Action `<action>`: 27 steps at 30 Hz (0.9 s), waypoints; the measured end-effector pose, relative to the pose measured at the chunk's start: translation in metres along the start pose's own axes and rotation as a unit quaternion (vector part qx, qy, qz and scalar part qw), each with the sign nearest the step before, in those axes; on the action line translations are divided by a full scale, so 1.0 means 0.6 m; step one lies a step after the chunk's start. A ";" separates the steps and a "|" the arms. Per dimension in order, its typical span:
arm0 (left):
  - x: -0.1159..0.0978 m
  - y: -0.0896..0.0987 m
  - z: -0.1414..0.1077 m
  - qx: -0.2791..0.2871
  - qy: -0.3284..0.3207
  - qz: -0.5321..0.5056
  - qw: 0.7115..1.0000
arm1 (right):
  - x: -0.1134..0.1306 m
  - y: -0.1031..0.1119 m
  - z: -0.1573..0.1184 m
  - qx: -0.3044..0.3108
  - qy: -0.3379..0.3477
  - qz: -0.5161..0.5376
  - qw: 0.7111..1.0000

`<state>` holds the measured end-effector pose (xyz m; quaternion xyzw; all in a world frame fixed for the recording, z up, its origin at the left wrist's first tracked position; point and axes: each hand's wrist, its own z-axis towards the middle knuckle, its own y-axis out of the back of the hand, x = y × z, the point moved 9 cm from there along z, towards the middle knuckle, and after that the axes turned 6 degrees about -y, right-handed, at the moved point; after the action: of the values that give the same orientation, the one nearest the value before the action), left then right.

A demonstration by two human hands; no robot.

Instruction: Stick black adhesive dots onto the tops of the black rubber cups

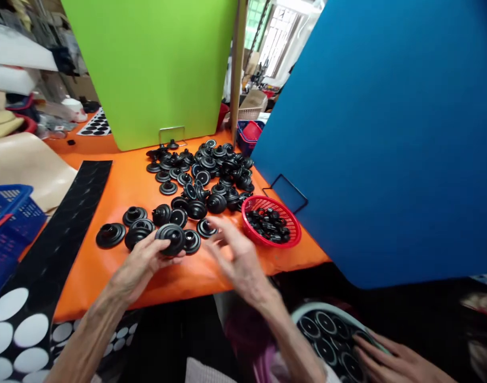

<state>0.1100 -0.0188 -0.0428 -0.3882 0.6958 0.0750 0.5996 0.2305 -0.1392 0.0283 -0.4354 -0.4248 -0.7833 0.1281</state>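
Stepped disc in the left hand, the right hand open just beside it

The black disc (170, 239) sits above the near part of the worktop (100, 266), gripped by the left hand (152, 252). It is round, so it has no long axis to speak of; its stepped face, with a raised centre, is turned mostly upward. The thumb presses on the near left of this face while the fingers curl underneath, closed around the edge. The left forearm comes in from the lower left, angled forward and to the right.

The right hand (241, 260) is to the right of the held disc, apart from it, with a small gap between. Its thumb and fingers are parted and loosely bent, pointing left and forward; nothing shows in its grasp. A loose disc (206, 229) lies by its fingertips, though I cannot tell whether they touch.

More discs lie close around the left hand, and a large heap (223, 170) spreads beyond both hands. The red basket (294, 229), nearer the right hand, holds small black parts (269, 223). A green panel (156, 64) and a blue panel (371, 133) stand behind. At lower right, another person's hand (395, 354) rests at a pale-rimmed container (327, 307) of round parts.
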 end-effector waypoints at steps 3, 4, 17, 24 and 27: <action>0.024 0.036 -0.030 -0.030 0.034 -0.041 0.998 | -0.085 0.130 0.016 -0.149 -0.046 -0.249 0.956; 0.031 0.045 -0.040 -0.040 0.040 -0.050 0.997 | -0.121 0.161 0.025 -0.162 -0.070 -0.322 0.930; 0.062 0.066 -0.061 -0.024 0.017 -0.089 0.996 | -0.275 0.221 0.066 -0.116 -0.028 -0.291 0.949; 0.072 0.068 -0.060 -0.042 0.024 -0.096 0.994 | -0.189 0.221 0.053 -0.151 -0.026 -0.295 0.943; 0.074 0.069 -0.059 -0.046 0.017 -0.089 0.995 | -0.116 0.147 0.024 -0.081 -0.026 -0.223 0.971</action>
<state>0.0575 -0.0303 -0.0880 -0.4769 0.6646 0.0467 0.5733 0.3300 -0.1934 0.0257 -0.3590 -0.4492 -0.8124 -0.0966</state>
